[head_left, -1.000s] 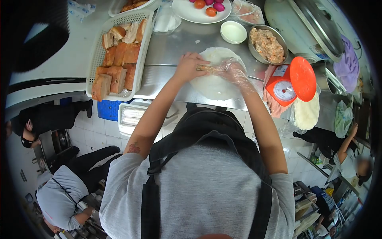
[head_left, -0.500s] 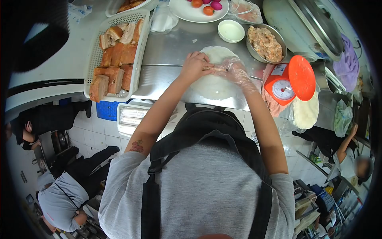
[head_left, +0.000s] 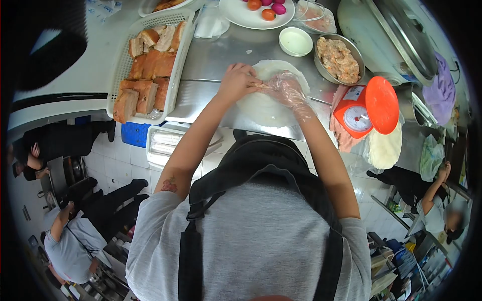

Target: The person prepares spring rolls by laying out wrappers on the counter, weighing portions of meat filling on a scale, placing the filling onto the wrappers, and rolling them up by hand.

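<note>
Head view: the round sheet [head_left: 266,113] lies flat on the metal table [head_left: 213,62], just inside the near edge. This position appears to keep the work within short reach and fully supported. A narrow strip [head_left: 259,86] rests across the sheet, mostly covered by the hands.

Left hand [head_left: 238,83]: bare, narrow, fingers bent together at the strip's left end. The contact seems to steady that end. Right hand [head_left: 287,89]: in a clear glove, curved low over the sheet, fingers gathered near the strip. The glove probably keeps skin off the food. Whether either hand fully closes on the strip cannot be told, as the fingers cover the contact.

Beyond the right hand stand the small bowl [head_left: 282,49] and, to its right, the metal bowl [head_left: 361,54] of mince [head_left: 336,59]. Both are open and near, presumably for easy access. The red scale [head_left: 345,111] stands on a pink cloth [head_left: 345,141], which may limit sliding; its dial is exposed for reading.

The plate [head_left: 240,14] of round items [head_left: 268,14] is set farther back. To the left, the basket [head_left: 179,70] holds meat [head_left: 146,94] in blocks, apart from the sheet; its slotted wall would allow drainage.
</note>
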{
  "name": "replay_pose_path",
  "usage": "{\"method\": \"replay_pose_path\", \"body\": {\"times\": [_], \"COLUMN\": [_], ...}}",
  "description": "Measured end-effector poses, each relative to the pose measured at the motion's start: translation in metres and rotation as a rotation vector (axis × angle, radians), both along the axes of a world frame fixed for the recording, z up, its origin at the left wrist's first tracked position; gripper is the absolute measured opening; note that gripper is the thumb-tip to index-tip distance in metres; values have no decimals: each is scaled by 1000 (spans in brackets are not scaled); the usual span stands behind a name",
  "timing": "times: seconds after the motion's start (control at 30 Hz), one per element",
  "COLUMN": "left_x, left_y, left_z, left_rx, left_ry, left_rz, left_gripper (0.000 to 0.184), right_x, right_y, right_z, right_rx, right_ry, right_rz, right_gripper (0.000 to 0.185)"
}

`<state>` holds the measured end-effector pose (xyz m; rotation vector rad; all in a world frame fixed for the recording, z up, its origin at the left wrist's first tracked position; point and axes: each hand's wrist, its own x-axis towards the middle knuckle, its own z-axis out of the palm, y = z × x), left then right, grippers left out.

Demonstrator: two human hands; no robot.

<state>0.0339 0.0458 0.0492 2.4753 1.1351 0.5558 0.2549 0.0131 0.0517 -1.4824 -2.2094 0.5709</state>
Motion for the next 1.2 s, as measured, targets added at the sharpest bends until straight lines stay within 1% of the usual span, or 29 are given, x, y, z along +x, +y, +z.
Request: {"method": "replay_pose_path", "body": {"times": [0.07, 0.13, 0.2, 0.27, 0.33, 0.5, 0.57, 0.63, 0.73, 0.8, 0.83, 0.93, 1.03, 1.13, 1.2], "left_x": [-9, -15, -24, -28, -30, -41, -41, -42, -43, -37, -30, -1, 30, 48, 55], "left_y": [3, 5, 8, 11, 13, 18, 19, 17, 11, 5, 3, -4, -13, -19, -20], "left_z": [0, 1, 2, 2, 3, 0, -1, 1, 6, 9, 10, 15, 11, 4, 1], "left_rx": [6, -18, -65, -29, -11, -5, -24, -40, -38, -14, -8, -14, -67, -91, -109], "left_ry": [25, 41, 53, 38, 31, 44, 44, 55, 75, 84, 49, -54, -130, -142, -130], "left_rz": [26, 32, 29, 17, 18, 26, 12, 4, 15, 27, 8, -35, -59, -66, -55], "left_gripper": [28, 30, 31, 32, 32, 32, 35, 38, 42, 45, 45, 44, 38, 34, 31], "right_x": [-4, -9, -16, -19, -26, -47, -40, -23, 8, 22, 27, 36, 46, 53, 54], "right_y": [3, 8, 14, 16, 8, 20, 19, 9, -6, -9, -12, -12, -20, -21, -24], "right_z": [1, -12, -20, -20, 5, -11, -13, -3, -1, 4, 6, 4, -2, -1, -1], "right_rx": [1, 6, 20, 29, 27, -21, -35, -23, 107, -83, -178, -117, 0, -167, -127], "right_ry": [-46, -118, -87, -82, -106, -138, -146, -131, -113, -48, -14, 23, 114, 114, 133], "right_rz": [18, 21, 41, 46, 34, 40, 39, 45, 22, -61, -104, -50, -90, -198, -211], "right_gripper": [50, 48, 47, 45, 43, 40, 40, 39, 34, 32, 31, 33, 36, 39, 40]}}
